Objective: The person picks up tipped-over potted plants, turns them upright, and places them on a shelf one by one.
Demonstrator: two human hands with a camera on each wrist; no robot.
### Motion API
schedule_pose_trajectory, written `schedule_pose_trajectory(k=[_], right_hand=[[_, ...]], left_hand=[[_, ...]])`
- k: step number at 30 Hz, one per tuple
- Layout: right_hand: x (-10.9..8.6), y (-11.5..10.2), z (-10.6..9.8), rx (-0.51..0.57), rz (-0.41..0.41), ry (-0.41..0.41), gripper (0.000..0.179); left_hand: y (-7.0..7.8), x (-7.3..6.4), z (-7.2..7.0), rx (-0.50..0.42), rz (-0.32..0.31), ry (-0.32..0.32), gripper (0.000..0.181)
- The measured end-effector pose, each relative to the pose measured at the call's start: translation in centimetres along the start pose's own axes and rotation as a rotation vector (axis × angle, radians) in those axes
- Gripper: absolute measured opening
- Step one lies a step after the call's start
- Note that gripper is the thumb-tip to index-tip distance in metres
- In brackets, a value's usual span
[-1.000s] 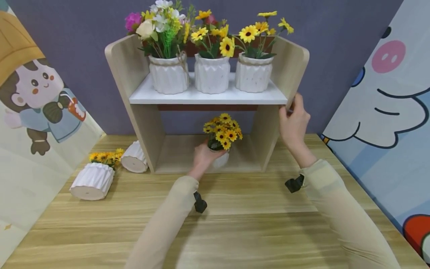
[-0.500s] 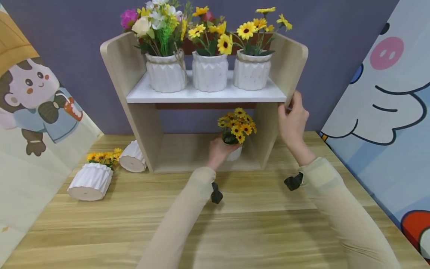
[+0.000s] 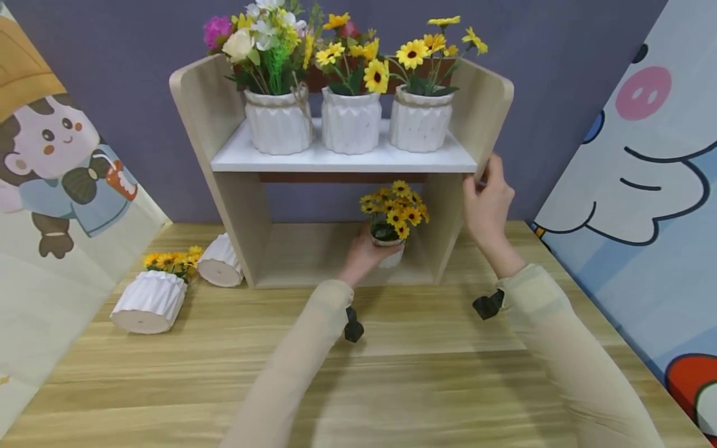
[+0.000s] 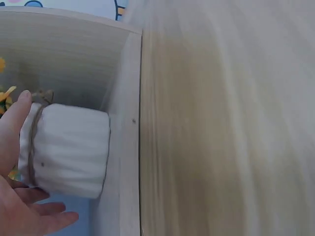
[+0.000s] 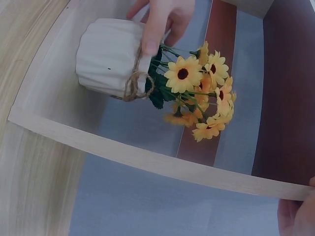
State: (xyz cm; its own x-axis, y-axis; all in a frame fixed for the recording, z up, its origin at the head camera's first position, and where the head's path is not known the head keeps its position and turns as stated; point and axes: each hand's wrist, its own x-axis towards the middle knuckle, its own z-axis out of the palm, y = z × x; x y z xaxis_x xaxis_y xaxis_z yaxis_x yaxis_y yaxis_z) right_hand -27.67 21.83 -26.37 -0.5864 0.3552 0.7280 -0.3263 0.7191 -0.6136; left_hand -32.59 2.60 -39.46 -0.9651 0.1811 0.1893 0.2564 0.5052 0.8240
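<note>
A white ribbed pot of yellow sunflowers [image 3: 392, 254], twine tied below its rim, stands upright on the lower board of the wooden shelf [image 3: 246, 249], near the right side panel. My left hand [image 3: 363, 252] is around the pot's rim. In the left wrist view its thumb lies by the twine, while its fingers [image 4: 51, 219] are spread out with a gap to the pot's side. My right hand [image 3: 488, 202] grips the front edge of the right side panel, just under the white upper board. Only a bit of that hand [image 5: 300, 216] shows in the right wrist view.
Three potted flower arrangements stand on the white upper board [image 3: 342, 163]. Left of the shelf, a white pot with yellow flowers [image 3: 150, 303] and another white pot [image 3: 221, 261] lie on their sides on the wooden table [image 3: 426, 373].
The sunflower pot has moved right along the lower board with my left hand. Over the last half second the pot stays put and the hand draws slightly left. My right hand keeps its grip.
</note>
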Motion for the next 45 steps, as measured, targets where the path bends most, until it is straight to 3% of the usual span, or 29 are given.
schedule_pose_trajectory(k=[4,7,13,27,32,39,45], right_hand=[[0.0,0.0,0.0,0.001,0.006,0.009,0.035],[0.0,0.0,0.0,0.000,0.004,0.008,0.035],[-0.1,0.1,0.1,-0.007,0.014,-0.005,0.037],[-0.1,0.2,0.1,-0.005,-0.001,-0.015,0.036],[-0.2,0.2,0.1,-0.022,-0.013,-0.016,0.037],[-0.5,0.5,0.3,-0.078,-0.102,0.020,0.038],[-0.6,0.5,0.4,-0.065,-0.138,0.032,0.037]], left_hand=[[-0.4,-0.4,-0.8,0.044,0.077,-0.008,0.078],[-0.5,-1.0,-1.5,0.111,0.091,-0.015,0.073],[0.0,-2.5,-2.8,0.233,0.077,-0.040,0.069],[0.2,-6.0,-6.5,0.352,0.061,-0.062,0.061],[-0.3,-7.2,-8.1,0.388,0.082,-0.029,0.056],[-0.8,-9.1,-10.3,0.428,0.106,0.028,0.050],[-1.3,-10.7,-12.1,0.469,0.115,0.057,0.047]])
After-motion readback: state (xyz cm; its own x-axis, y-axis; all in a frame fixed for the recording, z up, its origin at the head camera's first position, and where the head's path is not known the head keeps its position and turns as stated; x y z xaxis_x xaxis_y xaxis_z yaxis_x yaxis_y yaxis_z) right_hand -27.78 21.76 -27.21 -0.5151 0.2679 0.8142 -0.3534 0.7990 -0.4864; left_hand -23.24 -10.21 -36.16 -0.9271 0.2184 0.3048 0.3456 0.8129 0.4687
